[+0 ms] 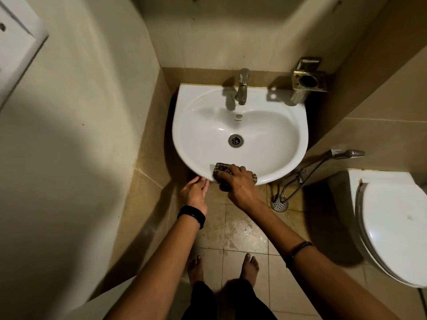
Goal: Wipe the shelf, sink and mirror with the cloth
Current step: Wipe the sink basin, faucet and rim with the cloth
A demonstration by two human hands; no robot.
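A white wall-hung sink (240,125) fills the middle of the view, with a metal tap (242,87) at its back and a drain (236,140) in the bowl. My right hand (240,185) presses a dark checked cloth (220,168) onto the sink's front rim. Just left of it, my left hand (196,189) rests with its fingers against the underside edge of the same rim, holding nothing. No shelf or mirror is visible.
A metal cup holder (307,79) hangs on the wall at the sink's back right. A toilet (392,225) stands at the right, with a spray hose (342,154) and floor drain (279,203) between it and the sink. A white door (16,49) is at the upper left. Floor tiles are wet.
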